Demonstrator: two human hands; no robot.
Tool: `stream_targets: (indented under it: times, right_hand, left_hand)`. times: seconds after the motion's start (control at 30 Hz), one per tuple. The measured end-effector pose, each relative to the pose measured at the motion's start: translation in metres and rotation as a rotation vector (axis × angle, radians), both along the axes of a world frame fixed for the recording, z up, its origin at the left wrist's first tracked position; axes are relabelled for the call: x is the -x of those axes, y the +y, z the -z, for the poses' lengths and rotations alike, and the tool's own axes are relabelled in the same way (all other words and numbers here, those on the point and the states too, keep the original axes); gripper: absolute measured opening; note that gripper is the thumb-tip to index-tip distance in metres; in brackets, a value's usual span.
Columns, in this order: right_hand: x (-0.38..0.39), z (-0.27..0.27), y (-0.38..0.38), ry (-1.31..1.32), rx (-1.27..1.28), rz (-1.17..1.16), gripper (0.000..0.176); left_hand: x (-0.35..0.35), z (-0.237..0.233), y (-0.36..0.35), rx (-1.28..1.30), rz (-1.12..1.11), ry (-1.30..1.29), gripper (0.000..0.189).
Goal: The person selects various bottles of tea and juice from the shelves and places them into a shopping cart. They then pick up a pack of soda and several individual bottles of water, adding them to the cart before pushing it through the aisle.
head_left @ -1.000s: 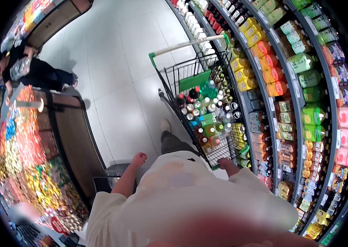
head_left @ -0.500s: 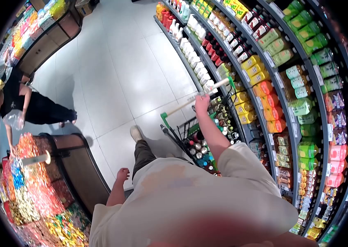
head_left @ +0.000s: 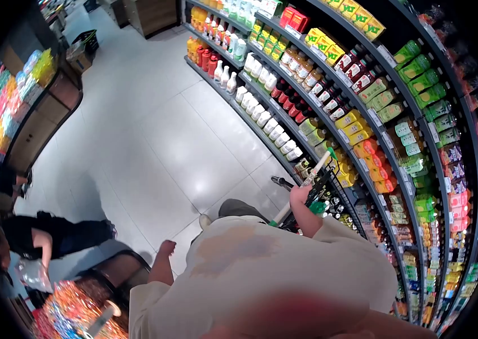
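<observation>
My right hand [head_left: 300, 195] is closed around the pale handle [head_left: 319, 169] of a shopping cart with green end caps. Part of the cart's dark wire basket [head_left: 337, 189] shows beside the drink shelves, and my arm and shirt cover some of it. At my other side, my left hand [head_left: 166, 247] hangs low over the floor with its fingers loosely curled. Nothing shows in it. The grey tiles of the floor [head_left: 137, 152] lie beneath it.
Shelves of bottled drinks [head_left: 371, 147] curve along the right. At lower left, a person in black [head_left: 52, 237] holds a clear plastic bag [head_left: 33, 274] by a bin of wrapped candy [head_left: 72, 311]. Another goods counter [head_left: 41, 121] stands farther left. Boxes [head_left: 79, 58] sit beyond.
The view has shifted forward along the aisle. The cart handle and my right hand are now lower and farther right in view, and the handle is more slanted. The person in black appears lower.
</observation>
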State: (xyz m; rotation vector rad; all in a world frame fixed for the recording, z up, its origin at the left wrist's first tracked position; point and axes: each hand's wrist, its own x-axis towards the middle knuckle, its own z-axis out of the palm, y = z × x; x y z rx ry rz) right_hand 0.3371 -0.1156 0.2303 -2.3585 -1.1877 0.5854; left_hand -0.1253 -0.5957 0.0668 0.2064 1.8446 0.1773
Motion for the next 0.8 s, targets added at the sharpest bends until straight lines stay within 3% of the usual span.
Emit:
stream_targets:
  times: [0.13,0.27,0.43,0.47,0.5,0.53,0.63,0.73,0.8]
  right_hand:
    - [0.0,0.01,0.007,-0.111,0.053,0.046,0.051]
    - [0.0,0.009,0.007,-0.148,0.091,0.043,0.044]
    - [0.014,-0.016,0.012,-0.084,0.076,0.054,0.042]
    - [0.016,-0.016,0.015,-0.088,0.082,0.042,0.039]
    - [0.015,-0.015,0.015,-0.095,0.088,0.028,0.036]
    - [0.018,-0.018,0.017,-0.124,0.109,0.036,0.034]
    - [0.031,-0.032,0.024,-0.073,0.011,0.041,0.033]
    - [0.036,-0.035,0.031,-0.09,0.168,0.128,0.037]
    - [0.038,-0.022,0.033,-0.21,0.12,0.147,0.04]
  left_hand:
    - [0.115,-0.029,0.14,-0.22,-0.207,0.077,0.032]
    - [0.169,-0.047,0.264,-0.454,-0.276,0.098,0.029]
    - [0.187,-0.05,0.376,-0.363,-0.088,-0.016,0.025]
    - [0.192,-0.049,0.39,-0.327,0.034,-0.014,0.024]
    - [0.197,-0.066,0.41,-0.369,0.352,0.069,0.024]
    - [0.214,-0.049,0.42,-0.458,0.446,0.033,0.024]
    - [0.246,-0.063,0.474,-0.444,0.429,0.048,0.025]
    - [0.273,-0.099,0.528,-0.296,0.341,0.047,0.027]
    - [0.304,-0.088,0.565,-0.247,0.452,0.02,0.027]
